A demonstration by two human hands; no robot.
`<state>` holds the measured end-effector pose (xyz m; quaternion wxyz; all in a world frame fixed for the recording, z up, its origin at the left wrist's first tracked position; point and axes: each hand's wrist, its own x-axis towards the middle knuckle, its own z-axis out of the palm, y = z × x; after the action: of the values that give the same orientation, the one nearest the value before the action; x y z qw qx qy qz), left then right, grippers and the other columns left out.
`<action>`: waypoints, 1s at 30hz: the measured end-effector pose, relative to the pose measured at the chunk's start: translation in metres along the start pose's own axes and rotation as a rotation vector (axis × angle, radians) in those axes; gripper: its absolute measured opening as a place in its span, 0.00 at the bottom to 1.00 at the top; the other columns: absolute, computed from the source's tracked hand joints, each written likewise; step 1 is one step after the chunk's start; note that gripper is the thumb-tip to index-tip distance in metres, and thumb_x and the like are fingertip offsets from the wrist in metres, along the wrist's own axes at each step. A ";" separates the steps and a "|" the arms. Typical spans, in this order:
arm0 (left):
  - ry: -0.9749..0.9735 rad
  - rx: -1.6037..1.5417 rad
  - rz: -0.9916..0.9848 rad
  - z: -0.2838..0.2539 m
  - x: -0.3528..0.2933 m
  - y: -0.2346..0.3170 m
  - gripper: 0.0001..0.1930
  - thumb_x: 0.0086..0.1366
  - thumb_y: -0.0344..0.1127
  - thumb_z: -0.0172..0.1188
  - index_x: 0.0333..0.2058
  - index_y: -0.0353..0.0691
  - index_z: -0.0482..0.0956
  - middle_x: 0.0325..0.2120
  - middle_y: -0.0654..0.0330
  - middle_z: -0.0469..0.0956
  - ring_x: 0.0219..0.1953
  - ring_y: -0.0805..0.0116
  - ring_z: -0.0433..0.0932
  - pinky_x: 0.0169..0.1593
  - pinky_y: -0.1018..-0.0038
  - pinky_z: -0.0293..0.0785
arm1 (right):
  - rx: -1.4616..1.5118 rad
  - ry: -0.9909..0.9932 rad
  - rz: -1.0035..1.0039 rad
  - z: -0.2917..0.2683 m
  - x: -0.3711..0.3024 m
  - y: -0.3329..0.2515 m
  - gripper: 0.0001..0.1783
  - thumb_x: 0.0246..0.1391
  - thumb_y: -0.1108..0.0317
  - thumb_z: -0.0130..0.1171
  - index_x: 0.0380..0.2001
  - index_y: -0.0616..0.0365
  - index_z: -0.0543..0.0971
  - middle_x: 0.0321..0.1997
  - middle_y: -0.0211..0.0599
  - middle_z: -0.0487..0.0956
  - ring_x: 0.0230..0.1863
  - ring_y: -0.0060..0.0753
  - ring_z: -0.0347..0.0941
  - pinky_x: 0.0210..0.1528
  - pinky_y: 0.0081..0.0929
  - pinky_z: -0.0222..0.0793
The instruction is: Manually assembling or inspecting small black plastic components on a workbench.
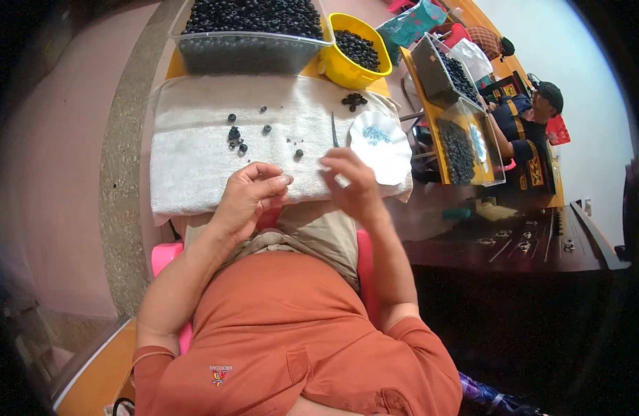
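Over the near edge of a white towel, my left hand has its thumb and forefinger pinched together. Something small may sit at the fingertips, too little to name. My right hand hovers to the right, fingers bent and smeared by motion. Just beyond it lie metal tweezers and a white scalloped plate bearing small clear-blue pieces. A round black bead-like piece rests between my hands. Farther left are more black pieces and a small cluster.
At the towel's far side stand a clear bin and a yellow tub, both filled with black pieces. A dark cluster lies near the tub. On the right, a person sits by another table with clear bins.
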<state>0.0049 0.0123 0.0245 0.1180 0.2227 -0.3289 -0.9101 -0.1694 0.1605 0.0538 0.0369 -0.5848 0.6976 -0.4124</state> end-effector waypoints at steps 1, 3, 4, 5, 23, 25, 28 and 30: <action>0.007 -0.005 -0.001 -0.001 0.001 -0.001 0.08 0.61 0.27 0.64 0.39 0.38 0.76 0.33 0.61 0.80 0.32 0.74 0.79 0.39 0.77 0.79 | -0.112 0.066 -0.102 -0.014 0.006 0.011 0.15 0.45 0.84 0.64 0.38 0.60 0.80 0.39 0.42 0.79 0.33 0.35 0.80 0.34 0.27 0.75; 0.017 -0.015 0.001 -0.003 0.002 -0.003 0.08 0.61 0.27 0.64 0.38 0.38 0.76 0.32 0.61 0.80 0.32 0.75 0.78 0.38 0.79 0.78 | -0.300 0.058 0.044 -0.039 0.008 0.028 0.10 0.46 0.81 0.64 0.34 0.62 0.80 0.36 0.43 0.81 0.36 0.40 0.80 0.36 0.29 0.75; 0.005 0.004 -0.002 -0.005 0.002 -0.004 0.08 0.62 0.27 0.64 0.39 0.39 0.76 0.34 0.60 0.81 0.32 0.74 0.78 0.39 0.77 0.79 | -0.382 0.016 0.141 -0.051 0.009 0.038 0.10 0.46 0.80 0.63 0.35 0.61 0.81 0.36 0.43 0.81 0.37 0.42 0.80 0.38 0.30 0.75; -0.007 0.024 -0.004 -0.005 0.003 -0.004 0.07 0.63 0.27 0.63 0.39 0.40 0.76 0.35 0.59 0.81 0.33 0.74 0.79 0.40 0.76 0.79 | -0.475 -0.022 0.132 -0.062 0.009 0.047 0.10 0.46 0.79 0.62 0.35 0.60 0.81 0.36 0.43 0.81 0.37 0.44 0.80 0.39 0.32 0.75; -0.006 0.029 0.003 -0.004 0.001 -0.003 0.09 0.62 0.29 0.64 0.40 0.38 0.75 0.36 0.59 0.80 0.34 0.74 0.78 0.41 0.76 0.79 | -0.636 -0.453 0.377 -0.074 0.038 0.070 0.11 0.45 0.73 0.57 0.33 0.60 0.84 0.32 0.54 0.81 0.38 0.54 0.79 0.43 0.39 0.74; -0.002 0.027 0.004 -0.004 0.002 -0.004 0.09 0.62 0.29 0.64 0.40 0.38 0.75 0.35 0.59 0.80 0.34 0.74 0.78 0.41 0.76 0.79 | -0.627 -0.440 0.367 -0.073 0.035 0.070 0.11 0.45 0.73 0.57 0.33 0.60 0.84 0.33 0.54 0.81 0.38 0.53 0.79 0.44 0.39 0.74; -0.007 0.030 0.007 -0.003 0.002 -0.004 0.09 0.61 0.28 0.64 0.40 0.38 0.75 0.35 0.58 0.81 0.34 0.74 0.78 0.40 0.75 0.80 | -0.545 -0.266 0.226 -0.077 0.021 0.088 0.11 0.49 0.75 0.56 0.35 0.62 0.84 0.35 0.52 0.81 0.38 0.51 0.79 0.43 0.37 0.73; -0.012 0.034 0.012 -0.004 0.002 -0.005 0.09 0.61 0.28 0.64 0.39 0.37 0.75 0.35 0.58 0.81 0.34 0.74 0.78 0.40 0.74 0.80 | -0.398 -0.172 0.134 -0.078 0.016 0.095 0.10 0.53 0.77 0.55 0.38 0.65 0.81 0.37 0.49 0.80 0.37 0.49 0.79 0.43 0.34 0.73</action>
<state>0.0043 0.0132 0.0179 0.1178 0.2174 -0.3462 -0.9050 -0.2912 0.1862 0.0535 0.0074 -0.5658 0.7968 -0.2120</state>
